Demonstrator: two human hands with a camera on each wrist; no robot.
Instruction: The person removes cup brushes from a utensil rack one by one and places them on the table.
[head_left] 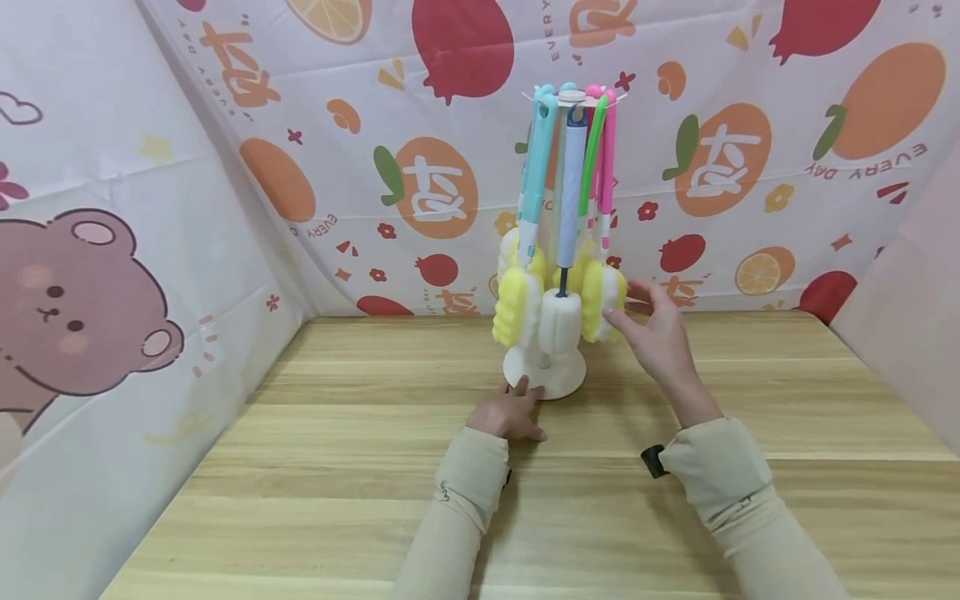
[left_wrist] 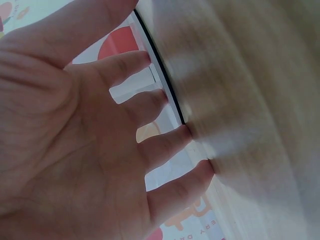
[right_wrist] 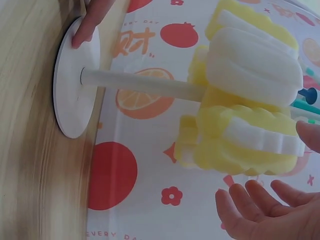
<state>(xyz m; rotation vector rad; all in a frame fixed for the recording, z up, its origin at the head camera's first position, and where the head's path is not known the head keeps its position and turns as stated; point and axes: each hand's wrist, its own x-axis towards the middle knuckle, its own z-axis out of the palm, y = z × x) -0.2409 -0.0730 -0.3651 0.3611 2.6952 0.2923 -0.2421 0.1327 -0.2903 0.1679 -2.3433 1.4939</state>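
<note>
A white rotating-style stand holds several sponge brushes hung from its top, their heads down, around a central pole (right_wrist: 145,82). My left hand (head_left: 508,414) lies low at the round white base (head_left: 562,379), fingers spread, a fingertip on its surface in the right wrist view. At the right side of the brushes is my right hand (head_left: 663,333), its fingers and thumb apart around a yellow-and-white sponge head (head_left: 592,300) without gripping it. In front hangs a white sponge head (head_left: 561,325) on a lilac-blue handle (head_left: 572,183). Other handles are teal (head_left: 537,158), green (head_left: 592,154) and pink (head_left: 608,158).
The stand is on a wood-grain table (head_left: 360,475), close to its back edge. Behind it hangs a fruit-print cloth (head_left: 450,100); a white cloth with a bear print (head_left: 90,308) covers the left side. A dark wrist-worn piece (head_left: 654,461) projects beside the right sleeve.
</note>
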